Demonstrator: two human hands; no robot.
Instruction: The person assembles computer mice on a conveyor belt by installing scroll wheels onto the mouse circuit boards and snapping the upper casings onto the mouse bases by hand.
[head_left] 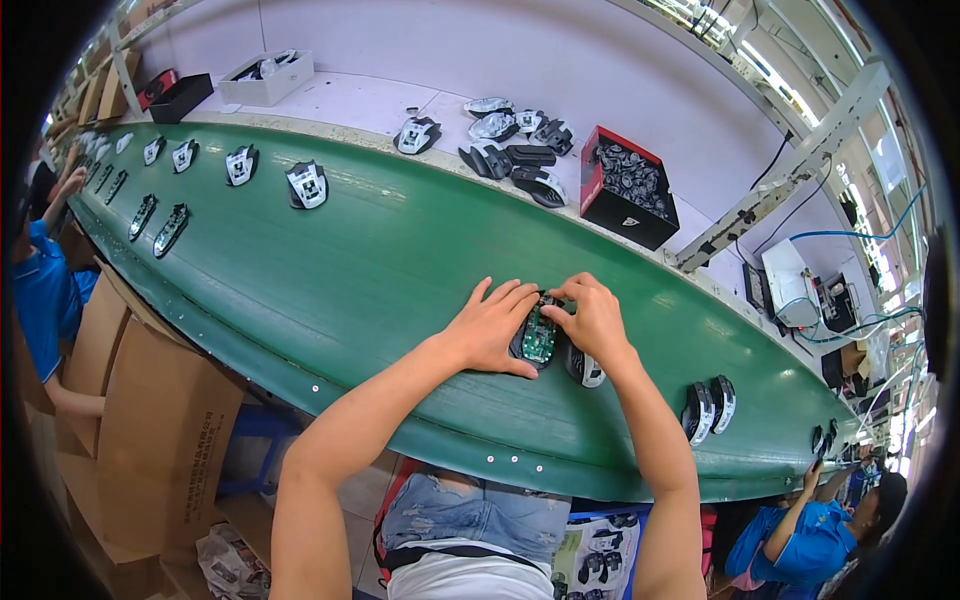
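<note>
An opened computer mouse base with a green circuit board [539, 343] lies on the green conveyor belt [400, 270] in front of me. My left hand [492, 328] steadies its left side, fingers along the far end and thumb at the near end. Over the far right end of the board, my right hand [594, 318] is closed, its thumb and curled fingers pinched together. Whatever sits between those fingertips is hidden. Just under my right wrist lies a black and white mouse shell [587, 369], partly covered.
Two mouse shells [709, 408] stand to the right, and several mouse parts [307, 185] line the belt at left. A red and black box [628, 190] of small dark parts is on the far ledge. Co-workers in blue sit at both ends; a cardboard box [160, 430] stands left.
</note>
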